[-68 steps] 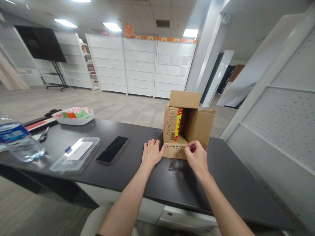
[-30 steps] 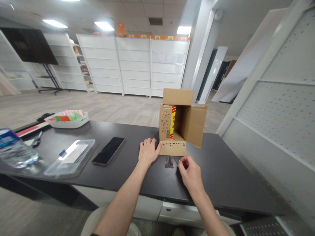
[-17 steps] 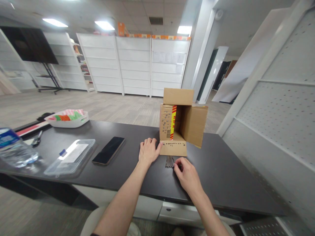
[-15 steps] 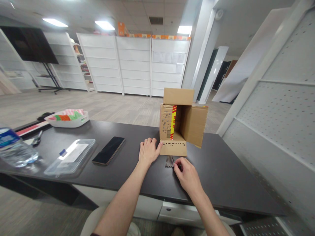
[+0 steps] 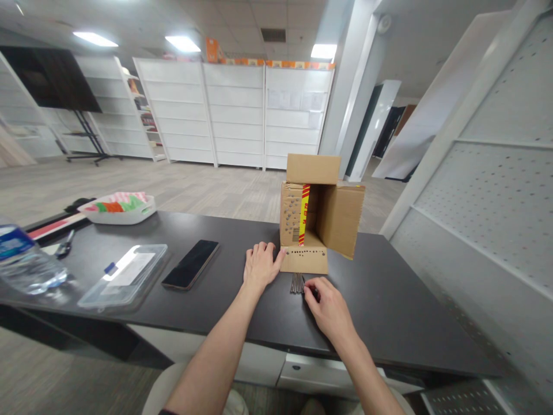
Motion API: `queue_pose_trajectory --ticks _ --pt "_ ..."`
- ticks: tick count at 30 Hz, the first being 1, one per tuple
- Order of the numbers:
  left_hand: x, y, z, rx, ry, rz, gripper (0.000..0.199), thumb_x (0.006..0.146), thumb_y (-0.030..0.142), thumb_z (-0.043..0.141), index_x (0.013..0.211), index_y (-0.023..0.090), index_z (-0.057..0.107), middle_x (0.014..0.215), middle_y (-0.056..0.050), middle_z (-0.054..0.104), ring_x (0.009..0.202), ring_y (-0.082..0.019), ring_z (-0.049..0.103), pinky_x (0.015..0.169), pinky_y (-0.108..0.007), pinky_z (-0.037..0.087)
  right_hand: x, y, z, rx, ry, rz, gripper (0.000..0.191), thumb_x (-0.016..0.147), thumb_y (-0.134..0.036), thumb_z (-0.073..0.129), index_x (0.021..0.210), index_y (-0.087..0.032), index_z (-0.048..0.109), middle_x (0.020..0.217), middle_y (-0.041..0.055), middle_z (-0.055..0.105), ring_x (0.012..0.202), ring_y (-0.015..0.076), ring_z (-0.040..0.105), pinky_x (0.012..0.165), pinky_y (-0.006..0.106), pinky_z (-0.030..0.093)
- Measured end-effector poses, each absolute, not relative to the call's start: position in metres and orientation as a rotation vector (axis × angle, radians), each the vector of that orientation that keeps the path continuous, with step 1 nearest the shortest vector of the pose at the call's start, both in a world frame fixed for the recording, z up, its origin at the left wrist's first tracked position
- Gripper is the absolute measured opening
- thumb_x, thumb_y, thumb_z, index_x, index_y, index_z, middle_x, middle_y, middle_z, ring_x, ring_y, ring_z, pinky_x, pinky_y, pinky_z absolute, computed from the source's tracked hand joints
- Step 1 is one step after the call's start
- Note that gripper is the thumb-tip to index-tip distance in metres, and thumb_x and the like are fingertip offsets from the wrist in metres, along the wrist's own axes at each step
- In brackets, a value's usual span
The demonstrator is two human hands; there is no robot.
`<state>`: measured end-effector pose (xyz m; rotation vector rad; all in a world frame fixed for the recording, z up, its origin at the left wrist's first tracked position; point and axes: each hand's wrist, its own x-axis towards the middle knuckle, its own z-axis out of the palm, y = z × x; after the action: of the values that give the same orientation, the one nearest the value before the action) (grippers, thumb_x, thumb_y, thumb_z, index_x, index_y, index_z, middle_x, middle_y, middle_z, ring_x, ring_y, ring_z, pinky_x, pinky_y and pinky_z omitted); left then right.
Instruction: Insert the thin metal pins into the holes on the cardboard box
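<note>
An opened cardboard box (image 5: 290, 213) with a red and yellow tape strip stands on the dark desk. Its front flap (image 5: 305, 266) hangs down to the desktop and has a row of small holes. My left hand (image 5: 260, 266) lies flat with fingers apart, left of the box, its thumb at the flap's edge. Several thin metal screws or nails (image 5: 296, 283) lie side by side in a row just in front of the flap. At the row's right end, my right hand (image 5: 326, 304) has its fingers curled into a pinch; whatever is between the fingertips is hidden.
Left of my left hand are a black phone (image 5: 191, 265), a clear plastic case (image 5: 125, 276) and a water bottle (image 5: 28, 262). A white tray (image 5: 118, 216) with colourful items sits at the back left. A white perforated panel (image 5: 496, 213) rises beyond the desk's right side.
Both hands stay almost where they were. My right fingertips have shifted very slightly at the end of the row, while the box has not moved.
</note>
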<state>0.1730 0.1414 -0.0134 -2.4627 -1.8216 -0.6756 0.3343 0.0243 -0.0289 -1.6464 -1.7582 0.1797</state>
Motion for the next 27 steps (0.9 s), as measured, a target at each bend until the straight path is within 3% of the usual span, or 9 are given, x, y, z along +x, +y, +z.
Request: queue_pose_trajectory --ticks 27 --pt "0.1724 0.1424 -0.0152 -2.472 -1.809 -0.681 0.055 0.092 0.059 0.021 0.101 0.020 0.060 0.104 -0.010 0.058 0.103 -0.025 0.049 0.090 -0.040 0.033 0.3297 0.0203 -0.0215 -1.651 -1.816 0.138 0.015 0.085 -0.022 0.047 0.087 -0.020 0.061 0.089 0.0042 0.062 0.081 0.0180 0.057 0.073 0.028 0.041"
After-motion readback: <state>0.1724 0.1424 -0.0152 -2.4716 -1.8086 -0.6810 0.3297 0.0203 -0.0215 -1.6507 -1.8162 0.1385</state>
